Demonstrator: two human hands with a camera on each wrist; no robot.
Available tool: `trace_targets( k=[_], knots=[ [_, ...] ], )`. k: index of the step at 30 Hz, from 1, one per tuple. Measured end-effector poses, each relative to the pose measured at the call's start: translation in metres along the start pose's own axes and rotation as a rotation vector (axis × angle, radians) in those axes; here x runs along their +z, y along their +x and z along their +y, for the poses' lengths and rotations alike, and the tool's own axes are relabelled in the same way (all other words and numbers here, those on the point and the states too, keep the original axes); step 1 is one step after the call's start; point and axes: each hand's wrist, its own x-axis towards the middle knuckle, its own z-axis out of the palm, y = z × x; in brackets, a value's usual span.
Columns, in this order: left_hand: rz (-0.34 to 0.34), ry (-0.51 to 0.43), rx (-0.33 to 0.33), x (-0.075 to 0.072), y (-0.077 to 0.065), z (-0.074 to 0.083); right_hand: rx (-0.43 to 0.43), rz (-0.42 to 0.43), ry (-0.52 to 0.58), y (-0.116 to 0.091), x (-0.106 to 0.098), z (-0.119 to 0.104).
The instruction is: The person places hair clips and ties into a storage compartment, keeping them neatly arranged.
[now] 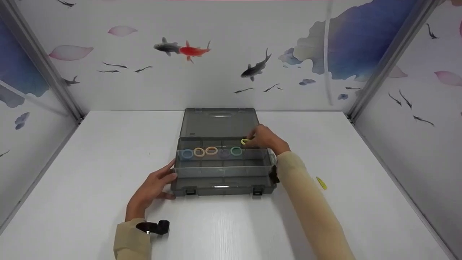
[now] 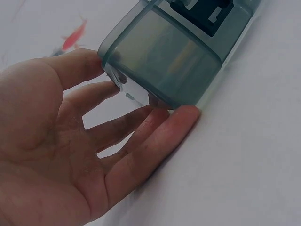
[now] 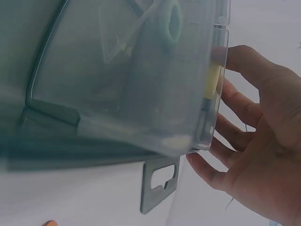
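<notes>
A smoky grey compartment box (image 1: 223,182) stands on the table with its lid (image 1: 220,124) open at the back. Along its middle row sit a blue hair tie (image 1: 187,154), two peach hair ties (image 1: 211,151), a faint purple one (image 1: 224,154) and a green one (image 1: 236,151). My right hand (image 1: 265,137) pinches a yellow hair tie (image 1: 244,141) over the row's right part, just beyond the green one. In the right wrist view, clear plastic partly covers that yellow hair tie (image 3: 212,81). My left hand (image 2: 89,132) touches the box's left end with extended fingers.
A small yellow hair clip (image 1: 321,182) lies on the white table (image 1: 361,202), to the right of the right sleeve. Two dark latches (image 1: 257,191) jut from the box's front edge. Printed panels (image 1: 223,72) with fish enclose the table at the back and sides.
</notes>
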Motion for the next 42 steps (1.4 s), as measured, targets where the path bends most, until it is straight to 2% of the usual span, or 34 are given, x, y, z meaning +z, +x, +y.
trace_targets(
  k=[11,21,26,32,42],
  knots=[
    [-0.004,-0.002,0.003,0.001,0.0,0.001,0.056,-0.047,-0.127,-0.002,-0.004,-0.002],
    [-0.006,-0.005,-0.001,0.001,0.0,0.001,-0.034,-0.061,-0.072,-0.014,-0.024,0.005],
    [0.002,0.002,-0.004,0.0,-0.001,0.002,-0.12,-0.024,-0.06,-0.028,-0.035,0.005],
    [-0.003,0.005,0.0,0.001,-0.002,0.003,-0.192,0.044,-0.058,-0.056,-0.041,0.009],
    [-0.012,0.01,0.02,-0.001,-0.002,0.002,-0.21,0.067,0.019,-0.101,-0.037,0.034]
  ],
)
